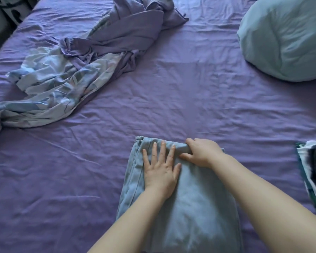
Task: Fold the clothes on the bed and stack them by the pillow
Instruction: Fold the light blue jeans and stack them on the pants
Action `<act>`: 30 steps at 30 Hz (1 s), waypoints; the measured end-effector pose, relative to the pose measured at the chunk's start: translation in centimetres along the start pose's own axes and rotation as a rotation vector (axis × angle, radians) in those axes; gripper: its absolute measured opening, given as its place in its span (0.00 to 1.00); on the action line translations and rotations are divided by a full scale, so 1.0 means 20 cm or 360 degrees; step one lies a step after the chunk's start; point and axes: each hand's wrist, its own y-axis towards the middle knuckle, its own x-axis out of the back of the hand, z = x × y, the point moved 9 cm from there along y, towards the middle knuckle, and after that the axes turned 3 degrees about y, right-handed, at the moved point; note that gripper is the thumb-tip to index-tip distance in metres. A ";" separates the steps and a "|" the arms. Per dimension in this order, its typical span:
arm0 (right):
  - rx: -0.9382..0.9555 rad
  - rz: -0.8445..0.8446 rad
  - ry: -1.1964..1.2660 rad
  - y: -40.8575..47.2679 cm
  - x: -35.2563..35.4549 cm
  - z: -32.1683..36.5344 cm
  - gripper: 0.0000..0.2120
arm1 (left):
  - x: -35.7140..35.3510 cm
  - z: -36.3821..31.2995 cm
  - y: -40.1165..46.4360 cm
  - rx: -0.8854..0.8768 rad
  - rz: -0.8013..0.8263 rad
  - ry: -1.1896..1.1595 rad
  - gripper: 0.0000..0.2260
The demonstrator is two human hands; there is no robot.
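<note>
Folded pale-blue cloth (188, 207), flat on purple bed sheet (171, 92), well short of pillow (285, 37). Left hand (161, 168) pressed on it, fingers straight and spread. Right hand (201, 152) gripping its far edge. Beyond cloth, leftward: crumpled floral and purple bedding (77, 70).

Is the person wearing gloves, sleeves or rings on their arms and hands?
No. The left hand and the right hand are both bare: no gloves, no rings and no watch or bracelet show. Both forearms are bare too, all the way down to the bottom edge of the picture, so no sleeves can be seen. The fingernails look short and plain, with no bright polish.
</note>
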 end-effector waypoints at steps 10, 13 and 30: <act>-0.0571 0.0410 0.0804 -0.56 -0.18 -0.28 0.17 | 0.05 -0.17 -0.49 -0.0116 0.0203 0.0043 0.23; -0.0749 0.0329 0.1391 -0.86 -0.34 -0.36 0.13 | 0.04 -0.26 -0.63 -0.0110 0.0287 0.0010 0.23; -0.1109 -0.0384 0.1483 -1.77 -0.74 -0.64 0.18 | -0.06 -0.32 -1.26 0.0771 0.0255 -0.0848 0.29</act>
